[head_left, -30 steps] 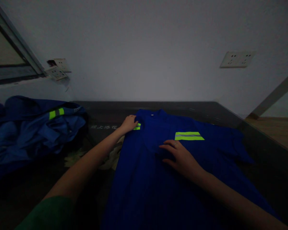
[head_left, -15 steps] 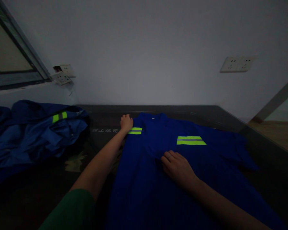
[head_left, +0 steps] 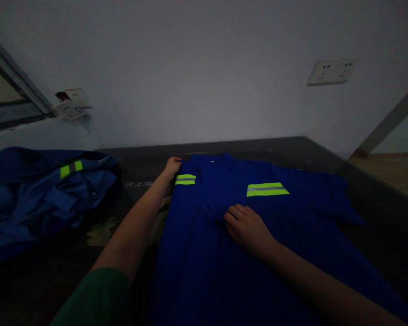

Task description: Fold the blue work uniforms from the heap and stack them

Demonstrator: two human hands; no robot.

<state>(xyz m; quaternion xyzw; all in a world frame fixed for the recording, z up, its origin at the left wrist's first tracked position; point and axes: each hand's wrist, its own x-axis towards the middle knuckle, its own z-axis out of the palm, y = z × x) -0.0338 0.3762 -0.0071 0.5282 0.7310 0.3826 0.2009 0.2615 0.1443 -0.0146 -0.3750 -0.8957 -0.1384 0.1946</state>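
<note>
A blue work jacket [head_left: 204,217] with yellow-green reflective strips lies spread out, its collar toward the wall. At its left shoulder edge, just above the smaller strip [head_left: 185,179], my left hand [head_left: 172,166] pinches the cloth with fingers closed. My right hand [head_left: 246,226], a ring on one finger, rests on the jacket's front below the larger strip [head_left: 268,189]. Its fingers are curled on the cloth, where a fold runs from the fingertips. The jacket's right sleeve [head_left: 342,199] lies out to the side. Its lower part is dark.
Under the jacket is a dark table [head_left: 139,156] against a wall [head_left: 197,81]. A crumpled blue garment [head_left: 51,194] with a reflective strip lies at the left. Wall sockets [head_left: 333,71] are at the right, and loose sockets [head_left: 70,108] hang at the left beside a window frame [head_left: 27,102].
My left hand has moved up from the smaller strip to the shoulder edge, uncovering more of that strip. My right hand stays at the same spot on the cloth. The view has shifted slightly.
</note>
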